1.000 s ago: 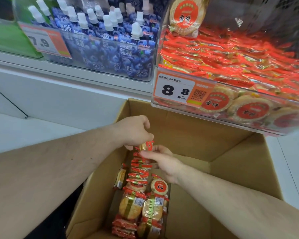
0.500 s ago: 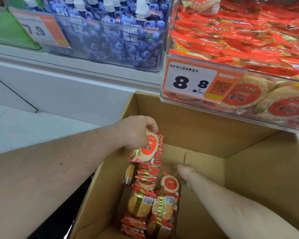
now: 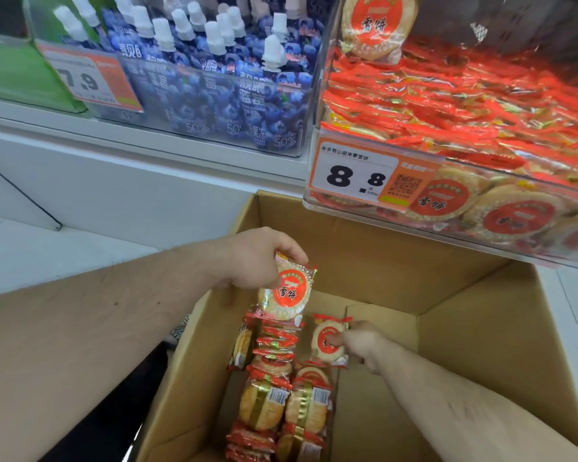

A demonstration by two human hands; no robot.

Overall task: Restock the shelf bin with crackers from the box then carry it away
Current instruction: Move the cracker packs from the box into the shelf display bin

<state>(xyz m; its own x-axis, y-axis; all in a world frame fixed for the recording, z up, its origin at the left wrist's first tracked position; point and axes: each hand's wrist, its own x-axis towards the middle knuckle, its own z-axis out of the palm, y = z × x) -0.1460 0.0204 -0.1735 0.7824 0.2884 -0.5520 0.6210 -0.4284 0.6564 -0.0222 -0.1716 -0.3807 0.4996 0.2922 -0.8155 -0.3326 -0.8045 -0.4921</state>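
An open cardboard box (image 3: 464,295) stands on the floor under the shelf. Several red-and-gold cracker packs (image 3: 274,391) lie along its left side. My left hand (image 3: 254,261) holds a small stack of cracker packs (image 3: 286,290) above the box, fingers curled over the top pack. Deeper in the box, my right hand (image 3: 364,345) grips another cracker pack (image 3: 327,341), thumb across its red label. The clear shelf bin (image 3: 521,248) at the upper right is heaped with the same crackers and carries an 8.8 price tag (image 3: 354,175).
A clear bin of blue blueberry jelly pouches (image 3: 214,95) with white caps sits left of the cracker bin, tagged 7.9. A green bin (image 3: 17,75) is at the far left. White shelf base and pale floor tiles (image 3: 47,255) lie to the left of the box.
My left hand lifted the stack of packs up out of the row. My right hand let go of that stack, dropped lower into the box and took hold of a single pack.
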